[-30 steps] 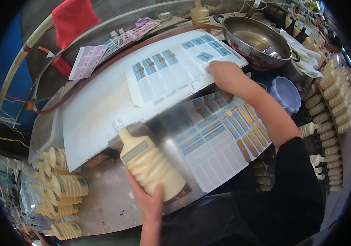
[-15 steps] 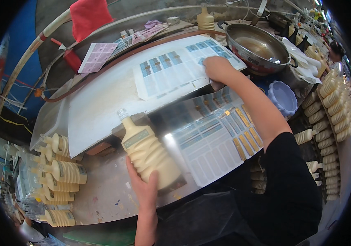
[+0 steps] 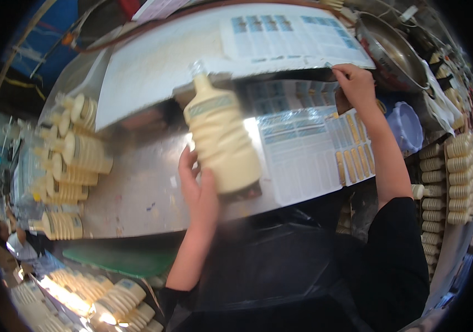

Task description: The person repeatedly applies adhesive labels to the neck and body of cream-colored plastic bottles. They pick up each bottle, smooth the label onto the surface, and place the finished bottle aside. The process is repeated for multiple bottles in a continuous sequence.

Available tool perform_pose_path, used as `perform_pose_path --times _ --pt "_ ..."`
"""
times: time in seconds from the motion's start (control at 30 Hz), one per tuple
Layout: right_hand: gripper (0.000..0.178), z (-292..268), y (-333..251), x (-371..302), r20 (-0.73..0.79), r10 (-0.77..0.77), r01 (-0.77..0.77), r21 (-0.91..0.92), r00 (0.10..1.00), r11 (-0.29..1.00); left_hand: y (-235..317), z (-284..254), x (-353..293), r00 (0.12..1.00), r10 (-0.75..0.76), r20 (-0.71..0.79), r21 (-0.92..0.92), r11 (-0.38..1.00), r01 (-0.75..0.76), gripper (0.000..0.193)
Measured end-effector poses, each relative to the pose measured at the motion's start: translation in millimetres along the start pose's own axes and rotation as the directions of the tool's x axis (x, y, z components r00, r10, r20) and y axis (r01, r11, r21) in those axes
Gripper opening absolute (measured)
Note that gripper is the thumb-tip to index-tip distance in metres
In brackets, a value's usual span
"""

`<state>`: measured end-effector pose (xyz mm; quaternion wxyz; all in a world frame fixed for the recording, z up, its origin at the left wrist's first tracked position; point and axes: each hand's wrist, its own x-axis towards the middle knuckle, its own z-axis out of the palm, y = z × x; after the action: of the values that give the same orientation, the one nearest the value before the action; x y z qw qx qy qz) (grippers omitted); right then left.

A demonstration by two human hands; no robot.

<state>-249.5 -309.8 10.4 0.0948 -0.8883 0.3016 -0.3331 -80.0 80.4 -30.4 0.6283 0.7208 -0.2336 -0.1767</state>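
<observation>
A cream ribbed bottle (image 3: 222, 141) with a clear neck and a patterned label band lies tilted on the metal table, its neck toward the white board. My left hand (image 3: 199, 191) grips its lower left side, thumb over the near face and fingers along the edge. At the board's front right edge, my right hand (image 3: 357, 87) is closed, thumb and finger pinched. A small bluish bit shows at its fingertips, too small to make out. Beneath the palm it holds a brown flat piece (image 3: 342, 103), partly hidden. A sheet of blue-grey labels (image 3: 261, 23) lies on the white board (image 3: 148, 61).
Clear sheets with blue and gold strips (image 3: 303, 149) lie right of the bottle. Labelled cream bottles (image 3: 87, 155) crowd the table's left end; others fill racks (image 3: 460, 177) at right. A metal pan (image 3: 394, 52) and a lavender basin (image 3: 405, 127) stand beyond my right hand.
My right hand has moved off the label sheet to the board's front edge, with the brown piece. My left hand stays on the bottle. The view has shifted, showing more bottles at lower left.
</observation>
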Motion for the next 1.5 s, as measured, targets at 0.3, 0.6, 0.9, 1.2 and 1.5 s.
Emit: perform_pose_path --times 0.3,0.6,0.9,1.2,1.5 --pt "0.033 1.6 -201.8 -92.2 0.023 -0.679 0.636 0.331 0.733 0.697 3.9 -6.2 -2.7 0.994 -0.097 0.040 -0.110 0.989 0.101 0.061" --pt "0.024 19.6 -212.0 -125.2 0.020 -0.736 0.730 0.111 0.677 0.674 9.6 6.6 7.0 0.999 -0.036 -0.016 0.082 0.996 0.037 0.070" --pt "0.031 17.3 -194.9 -137.8 0.149 -0.382 0.291 0.422 0.912 0.859 2.7 5.0 0.9 0.998 -0.048 0.033 -0.309 0.949 0.056 0.067" --pt "0.065 36.1 -210.4 -119.9 0.670 0.191 -0.556 0.386 0.718 0.736 -4.8 4.2 -5.9 0.998 0.014 0.063 -0.123 0.992 -0.006 0.076" --pt "0.074 45.4 -200.6 -126.5 0.654 0.180 -0.562 0.439 0.735 0.701 -6.1 5.8 -4.4 0.999 -0.009 0.042 -0.153 0.988 0.015 0.083"
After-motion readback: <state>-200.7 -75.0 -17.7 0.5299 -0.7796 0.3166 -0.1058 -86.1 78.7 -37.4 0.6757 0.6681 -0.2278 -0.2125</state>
